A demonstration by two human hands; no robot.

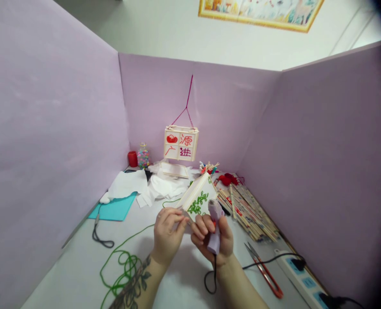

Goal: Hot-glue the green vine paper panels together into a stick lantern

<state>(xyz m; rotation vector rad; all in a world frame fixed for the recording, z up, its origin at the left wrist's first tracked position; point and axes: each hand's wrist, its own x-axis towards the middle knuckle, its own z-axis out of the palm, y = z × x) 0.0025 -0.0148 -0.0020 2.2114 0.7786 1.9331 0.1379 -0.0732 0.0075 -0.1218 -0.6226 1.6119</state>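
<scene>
My right hand (220, 240) wraps round a lavender hot glue gun (214, 245), its nozzle end pointing up and away from me and a black cord trailing from its base. Beside it, my left hand (167, 234) is closed in a pinch at the lower corner of a white, wood-framed lantern (192, 189). That lantern stands tilted, and green cord leaves (198, 202) decorate its face. Fingertips of my right hand also come close to the lantern's lower edge; whether they touch it is unclear. Loose green cord (126, 268) lies coiled left of my hands.
A finished-looking lantern with red characters (181, 143) hangs at the back. Printed wooden sticks (248, 210), red-handled scissors (264, 272) and a power strip (301, 274) lie right. White paper (129, 183), a turquoise sheet (113, 210) and a bead jar (143, 156) are left. Lavender walls enclose the table.
</scene>
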